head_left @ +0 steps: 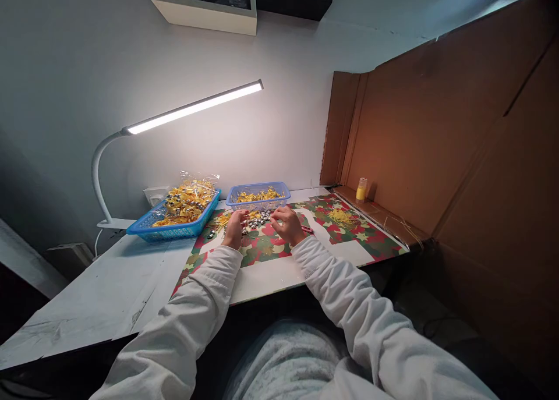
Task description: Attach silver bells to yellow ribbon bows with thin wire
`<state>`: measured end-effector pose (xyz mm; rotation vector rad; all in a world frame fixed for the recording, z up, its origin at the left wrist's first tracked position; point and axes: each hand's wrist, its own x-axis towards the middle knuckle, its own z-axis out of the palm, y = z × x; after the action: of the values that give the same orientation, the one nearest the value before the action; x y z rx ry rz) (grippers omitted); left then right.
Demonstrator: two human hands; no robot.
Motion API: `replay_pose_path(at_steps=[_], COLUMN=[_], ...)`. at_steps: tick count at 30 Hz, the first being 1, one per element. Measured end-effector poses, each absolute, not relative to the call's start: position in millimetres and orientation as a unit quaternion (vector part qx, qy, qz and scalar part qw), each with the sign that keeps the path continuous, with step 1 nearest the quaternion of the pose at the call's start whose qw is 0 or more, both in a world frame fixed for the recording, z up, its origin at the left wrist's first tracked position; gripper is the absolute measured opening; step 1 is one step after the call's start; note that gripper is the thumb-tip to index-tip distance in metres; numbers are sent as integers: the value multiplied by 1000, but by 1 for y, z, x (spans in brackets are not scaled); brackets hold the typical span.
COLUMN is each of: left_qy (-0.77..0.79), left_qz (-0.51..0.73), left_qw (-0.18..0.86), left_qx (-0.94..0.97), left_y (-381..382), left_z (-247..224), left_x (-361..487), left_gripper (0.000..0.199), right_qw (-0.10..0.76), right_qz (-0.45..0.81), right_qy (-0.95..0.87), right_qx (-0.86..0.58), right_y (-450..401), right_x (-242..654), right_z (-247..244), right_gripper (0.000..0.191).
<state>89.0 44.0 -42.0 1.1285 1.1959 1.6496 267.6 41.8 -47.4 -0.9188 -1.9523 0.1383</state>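
My left hand [235, 228] is over the patterned mat with its fingers curled, at the left side of a pile of small silvery pieces [261, 218]. My right hand [287, 225] is at the right side of the same pile, thumb and fingers pinched together. What either hand holds, if anything, is too small to make out. Yellow pieces [223, 220] lie just left of my left hand. Close to my right wrist is a red tool [307, 229] on the mat. Behind the hands stands a blue-violet basket [257, 205] with yellow pieces in it.
A blue tray [174, 232] heaped with yellow and silvery pieces stands at the left, beside a lit lamp [196, 108]. Yellow strands [343, 217] lie on the mat's right part. A yellow bottle [361, 190] stands by the cardboard wall [428, 132].
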Motion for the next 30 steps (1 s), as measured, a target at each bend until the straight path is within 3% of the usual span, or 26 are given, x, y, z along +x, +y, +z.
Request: replay_pose_path(at_steps=[4,11,17,23,27,30], left_qy=[440,371,412,425,419,404], left_qz=[626,462,477,491,514,518], left_qw=[358,425,378,397,433,461], left_qx=[535,685,678,648,611,596], left_y=[40,36,34,28,27,26], left_z=[-42,-54,-51,-40,-37,-35], left_x=[91,101,100,101,99,98], left_gripper=[29,32,34,33,36,37], right_qw=[455,418,408,430,474,451], right_qz=[52,41,41,44,57,68], right_qy=[-809,-836,-837,-810,-738,-663], right_qx=[-368,-354,-361,-396,-476,-593], right_y=[42,42,40,40,45,48], right_x=[266,264,263,264,271,280], right_z=[-49,-51,-49,-48,-46,-44], right_gripper=[20,22,19,18,21,18])
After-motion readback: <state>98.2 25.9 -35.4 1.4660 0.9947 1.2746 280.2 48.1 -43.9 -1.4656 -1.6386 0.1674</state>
